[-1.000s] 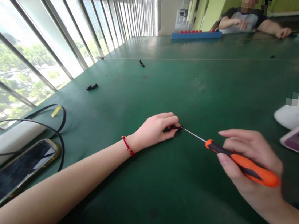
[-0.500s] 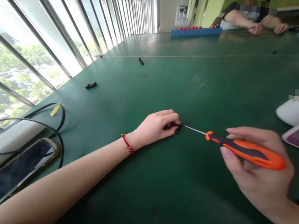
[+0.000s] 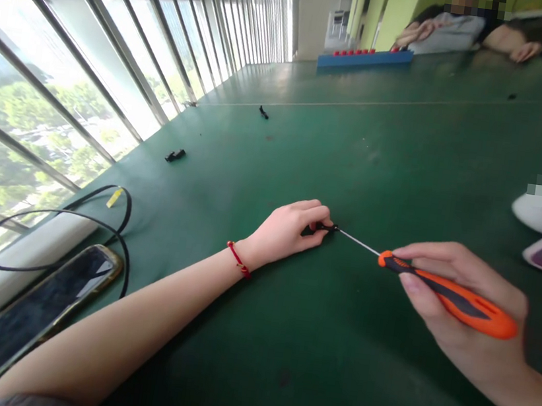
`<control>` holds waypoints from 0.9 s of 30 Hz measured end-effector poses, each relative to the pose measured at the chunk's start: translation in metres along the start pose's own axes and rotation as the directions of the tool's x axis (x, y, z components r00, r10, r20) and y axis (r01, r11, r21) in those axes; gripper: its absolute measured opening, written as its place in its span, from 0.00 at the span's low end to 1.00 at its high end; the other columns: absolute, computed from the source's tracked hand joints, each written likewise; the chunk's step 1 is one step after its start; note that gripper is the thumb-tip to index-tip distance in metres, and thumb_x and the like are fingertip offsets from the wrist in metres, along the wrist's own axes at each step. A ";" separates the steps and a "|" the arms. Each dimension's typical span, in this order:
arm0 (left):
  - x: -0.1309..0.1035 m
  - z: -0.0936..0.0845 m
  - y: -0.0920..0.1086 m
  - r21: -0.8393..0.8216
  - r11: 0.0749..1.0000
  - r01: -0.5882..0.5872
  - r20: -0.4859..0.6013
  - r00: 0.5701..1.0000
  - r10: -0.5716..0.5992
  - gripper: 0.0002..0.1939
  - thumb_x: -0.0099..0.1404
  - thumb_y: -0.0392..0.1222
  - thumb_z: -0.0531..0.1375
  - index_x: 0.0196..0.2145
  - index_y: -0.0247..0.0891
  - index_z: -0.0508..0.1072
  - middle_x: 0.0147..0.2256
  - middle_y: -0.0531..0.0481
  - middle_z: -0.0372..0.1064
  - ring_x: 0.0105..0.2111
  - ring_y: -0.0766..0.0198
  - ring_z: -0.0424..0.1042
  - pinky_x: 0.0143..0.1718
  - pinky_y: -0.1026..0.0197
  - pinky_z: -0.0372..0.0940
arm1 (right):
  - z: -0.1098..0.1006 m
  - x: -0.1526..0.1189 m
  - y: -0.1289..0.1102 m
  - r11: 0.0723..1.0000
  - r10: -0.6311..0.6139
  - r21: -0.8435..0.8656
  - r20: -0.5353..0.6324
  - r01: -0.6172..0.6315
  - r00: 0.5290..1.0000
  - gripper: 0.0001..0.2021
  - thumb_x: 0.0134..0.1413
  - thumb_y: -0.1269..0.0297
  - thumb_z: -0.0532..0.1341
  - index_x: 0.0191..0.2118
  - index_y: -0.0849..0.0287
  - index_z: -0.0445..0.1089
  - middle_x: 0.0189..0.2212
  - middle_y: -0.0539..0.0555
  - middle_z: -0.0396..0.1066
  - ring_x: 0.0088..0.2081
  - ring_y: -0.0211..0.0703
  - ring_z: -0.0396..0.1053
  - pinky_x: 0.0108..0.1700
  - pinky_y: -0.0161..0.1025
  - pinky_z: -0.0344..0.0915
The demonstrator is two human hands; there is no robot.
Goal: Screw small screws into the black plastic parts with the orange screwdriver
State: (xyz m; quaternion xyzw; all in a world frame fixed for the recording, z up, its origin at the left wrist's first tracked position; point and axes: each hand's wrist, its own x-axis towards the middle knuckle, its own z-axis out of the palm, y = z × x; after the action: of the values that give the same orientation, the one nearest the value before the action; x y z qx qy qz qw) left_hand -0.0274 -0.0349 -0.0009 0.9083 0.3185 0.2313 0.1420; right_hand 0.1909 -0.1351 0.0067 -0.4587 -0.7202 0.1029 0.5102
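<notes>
My left hand (image 3: 297,230) rests on the green table (image 3: 254,334), its thumb and fingers pinching a small black part (image 3: 324,226). Much of that part is hidden by the fingers, so its kind cannot be made out. In my right hand (image 3: 469,322) is a screwdriver (image 3: 458,299) with an orange and black handle, held between thumb and fingers. Its thin metal shaft points left, and the tip meets the right end of the black part.
Two more small black pieces (image 3: 175,155) (image 3: 263,112) lie toward the railing (image 3: 171,50). A phone (image 3: 47,307), a black cable (image 3: 127,211) and a white bar (image 3: 37,265) are at left. A blue strip with red knobs (image 3: 364,59) and another person (image 3: 453,30) are at the far side.
My right hand has slid toward the screwdriver's collar, and the handle end tilts lower. My left hand keeps its pinch. The view has shifted slightly; the other person's hands have moved apart.
</notes>
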 end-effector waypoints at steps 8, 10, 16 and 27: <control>0.000 -0.001 0.000 0.015 1.000 -0.009 0.000 1.000 0.009 0.05 0.65 0.36 0.54 0.36 0.37 0.69 0.35 0.50 0.69 0.35 0.67 0.69 0.36 0.66 0.64 | -0.001 -0.002 0.004 0.994 -0.004 0.109 0.014 0.002 1.000 0.13 0.53 0.68 0.61 0.46 0.54 0.68 0.25 0.48 0.68 0.23 0.34 0.67 0.23 0.31 0.65; 0.000 -0.001 0.000 0.016 1.000 -0.013 0.000 1.000 0.013 0.05 0.65 0.36 0.54 0.36 0.37 0.69 0.35 0.50 0.69 0.35 0.67 0.69 0.36 0.66 0.64 | -0.002 -0.002 0.003 0.995 -0.003 0.103 0.067 -0.004 0.998 0.09 0.54 0.70 0.60 0.42 0.54 0.69 0.21 0.46 0.68 0.18 0.32 0.64 0.19 0.30 0.61; 0.000 0.000 0.000 0.017 1.000 -0.011 -0.010 1.000 0.011 0.04 0.65 0.36 0.54 0.35 0.37 0.69 0.35 0.50 0.69 0.34 0.67 0.69 0.36 0.66 0.63 | 0.000 0.001 0.001 0.997 -0.060 0.031 -0.117 0.064 0.991 0.15 0.48 0.70 0.64 0.44 0.55 0.69 0.32 0.50 0.70 0.30 0.36 0.71 0.31 0.32 0.71; 0.000 0.000 0.000 0.017 1.000 -0.003 -0.006 1.000 0.003 0.05 0.65 0.36 0.54 0.35 0.37 0.70 0.36 0.50 0.69 0.35 0.67 0.69 0.36 0.66 0.64 | 0.000 0.001 -0.001 1.000 -0.019 0.017 -0.066 0.020 0.998 0.15 0.50 0.69 0.63 0.45 0.54 0.67 0.29 0.48 0.69 0.27 0.35 0.71 0.27 0.32 0.70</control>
State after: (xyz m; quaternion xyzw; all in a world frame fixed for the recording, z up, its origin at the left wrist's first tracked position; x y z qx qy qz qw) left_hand -0.0275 -0.0352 -0.0005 0.9092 0.3194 0.2317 0.1327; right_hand 0.1906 -0.1349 0.0083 -0.4503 -0.7064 0.0891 0.5388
